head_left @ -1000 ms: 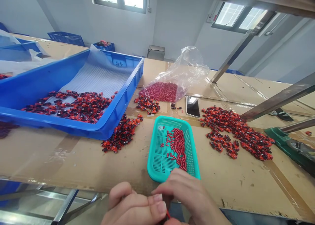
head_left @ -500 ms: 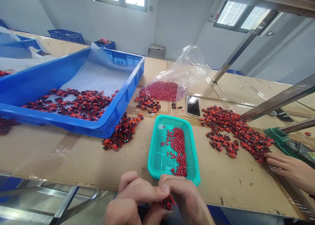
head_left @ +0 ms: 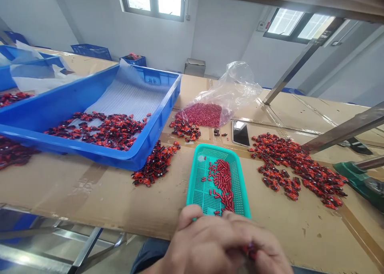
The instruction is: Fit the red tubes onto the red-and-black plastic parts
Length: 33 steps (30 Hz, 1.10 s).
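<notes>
My left hand (head_left: 204,246) and my right hand (head_left: 267,242) are together at the front edge of the table, fingers closed around a small red-and-black plastic part (head_left: 251,251). Most of that part is hidden by my fingers, and the hands are slightly blurred. Just beyond them a green perforated basket (head_left: 192,178) holds small dark-red cylindrical pieces (head_left: 222,176). To its right lies a big heap of red-and-black parts (head_left: 295,162). A smaller pile of such parts (head_left: 156,162) lies to the left of the basket.
A large blue tray (head_left: 129,156), lined with white foam sheet (head_left: 126,90), holds more red-and-black parts on the left. Behind the basket are a clear bag (head_left: 207,113) of red pieces and a phone (head_left: 241,133). Metal posts (head_left: 303,58) and a green object (head_left: 354,178) stand at right.
My hands have shifted right and turned, so the part between them is now mostly covered. Another person's hand at the right heap has left the view. The camera view has shifted a little.
</notes>
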Tool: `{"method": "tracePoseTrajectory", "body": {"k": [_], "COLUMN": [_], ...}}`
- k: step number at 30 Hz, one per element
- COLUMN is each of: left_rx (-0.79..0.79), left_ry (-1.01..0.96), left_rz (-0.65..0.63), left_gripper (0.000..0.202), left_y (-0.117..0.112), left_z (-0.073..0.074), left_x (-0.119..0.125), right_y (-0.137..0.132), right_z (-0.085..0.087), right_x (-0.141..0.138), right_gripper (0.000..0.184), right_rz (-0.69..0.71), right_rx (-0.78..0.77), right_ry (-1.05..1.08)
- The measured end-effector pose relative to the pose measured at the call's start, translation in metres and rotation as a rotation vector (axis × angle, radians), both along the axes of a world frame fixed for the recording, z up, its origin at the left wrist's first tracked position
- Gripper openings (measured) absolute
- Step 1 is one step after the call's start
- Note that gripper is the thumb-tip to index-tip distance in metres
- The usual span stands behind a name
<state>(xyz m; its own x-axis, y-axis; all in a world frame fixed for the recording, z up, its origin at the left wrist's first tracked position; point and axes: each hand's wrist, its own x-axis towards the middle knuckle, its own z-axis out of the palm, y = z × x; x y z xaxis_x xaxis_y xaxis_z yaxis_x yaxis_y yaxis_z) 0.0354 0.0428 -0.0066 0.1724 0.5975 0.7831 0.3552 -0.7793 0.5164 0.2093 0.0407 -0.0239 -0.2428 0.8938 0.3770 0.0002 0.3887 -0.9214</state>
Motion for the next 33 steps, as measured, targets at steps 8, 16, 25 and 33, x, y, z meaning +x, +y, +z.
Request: {"method": "tracePoseTrajectory", "body": {"k": [8,16,25,33], "left_rx": [-0.304,-0.472,-0.340,-0.959], "left_ry": [0.642,0.852,0.452,-0.509], "left_rz": [0.392,0.475,0.250,-0.135], "left_gripper": [0.009,0.027,0.027,0.035], "left_y": [0.125,0.184,0.121,0.033], "left_z": [-0.021,-0.039,-0.028,-0.030], "left_x": [-0.064,-0.067,-0.082,-0.064], "right_y": [0.063,0.061,0.074,0.081], "right_z": [-0.030,-0.030,-0.015,-0.020], "right_x": [0.149,0.122,0.024,0.019], "right_gripper": [0.065,0.053,0.015,0.018], "right_rz": [-0.849,-0.678,-0.252,-0.227], "right_rx": [0.030,0.480,0.475,0.460], "right_ry": [-1.073,-1.102,-1.386,-1.575]}}
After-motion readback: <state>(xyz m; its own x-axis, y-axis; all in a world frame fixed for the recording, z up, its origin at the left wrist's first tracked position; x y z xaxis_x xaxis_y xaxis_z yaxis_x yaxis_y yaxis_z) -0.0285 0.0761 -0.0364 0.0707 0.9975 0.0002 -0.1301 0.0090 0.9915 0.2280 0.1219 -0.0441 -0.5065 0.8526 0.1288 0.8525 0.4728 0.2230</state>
